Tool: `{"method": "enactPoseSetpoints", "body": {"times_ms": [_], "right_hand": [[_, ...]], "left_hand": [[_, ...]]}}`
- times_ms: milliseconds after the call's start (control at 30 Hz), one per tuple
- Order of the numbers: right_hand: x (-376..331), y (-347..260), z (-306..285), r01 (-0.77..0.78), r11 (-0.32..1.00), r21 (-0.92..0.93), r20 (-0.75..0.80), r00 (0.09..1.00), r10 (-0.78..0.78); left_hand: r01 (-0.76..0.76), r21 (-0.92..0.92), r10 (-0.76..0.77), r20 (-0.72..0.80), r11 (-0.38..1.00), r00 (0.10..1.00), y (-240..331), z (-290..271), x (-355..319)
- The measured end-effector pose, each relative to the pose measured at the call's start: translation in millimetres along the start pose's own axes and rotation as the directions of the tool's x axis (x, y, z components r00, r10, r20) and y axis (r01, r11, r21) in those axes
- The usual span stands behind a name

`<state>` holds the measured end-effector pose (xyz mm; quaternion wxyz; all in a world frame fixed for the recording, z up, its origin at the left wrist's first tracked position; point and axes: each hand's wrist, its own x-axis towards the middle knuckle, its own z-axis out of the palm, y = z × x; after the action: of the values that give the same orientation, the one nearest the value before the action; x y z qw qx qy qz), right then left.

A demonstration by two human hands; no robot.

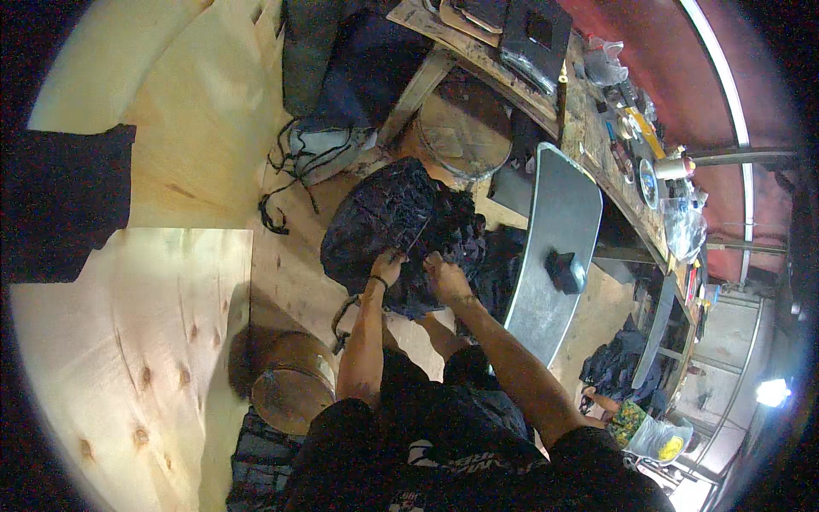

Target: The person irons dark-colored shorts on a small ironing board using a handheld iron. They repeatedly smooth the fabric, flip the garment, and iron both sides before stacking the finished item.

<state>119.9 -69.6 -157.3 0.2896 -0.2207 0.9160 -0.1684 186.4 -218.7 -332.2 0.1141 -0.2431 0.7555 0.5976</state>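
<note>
A large, crinkled black bag, bulging and shiny like plastic, sits in front of me between my legs and the workbench. My left hand has its fingers closed on the bag near its middle, and a thin light line, perhaps a cord or a fold edge, runs up from them. Just to the right, my right hand is closed on the bunched, ruffled part of the same bag. The two hands are a short way apart. What lies inside the bag is hidden.
A wooden workbench with tools and plastic bags runs along the right. Below it stands a round drum. Close on my right is a grey board; black cord lies left. Another person sits at lower right.
</note>
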Motion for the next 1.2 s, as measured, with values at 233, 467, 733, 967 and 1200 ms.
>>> {"method": "enactPoseSetpoints", "body": {"times_ms": [233, 467, 733, 967, 1200], "right_hand": [[12, 17, 16, -0.02, 0.891, 0.454, 0.058, 0.998, -0.007], [-6, -21, -21, -0.377, 0.593, 0.712, 0.322, 0.925, 0.201], [19, 30, 30, -0.046, 0.998, 0.046, -0.117, 0.992, 0.051], [41, 48, 58, -0.002, 0.96, -0.281, 0.092, 0.995, 0.029], [48, 31, 58, 0.06, 0.942, -0.329, 0.094, 0.995, -0.031]], "left_hand": [[-0.235, 0.416, 0.261, -0.005, 0.878, 0.965, -22, 5, 3], [0.172, -0.084, -0.181, -0.108, 0.981, 0.978, -10, 10, -4], [-0.061, 0.0, 0.061, -0.034, 0.998, 0.998, -34, 15, 7], [-0.273, 0.377, 0.309, -0.037, 0.885, 0.95, -30, 10, 3], [-0.14, -0.024, 0.14, -0.005, 0.99, 0.99, -3, -2, -6]]}}
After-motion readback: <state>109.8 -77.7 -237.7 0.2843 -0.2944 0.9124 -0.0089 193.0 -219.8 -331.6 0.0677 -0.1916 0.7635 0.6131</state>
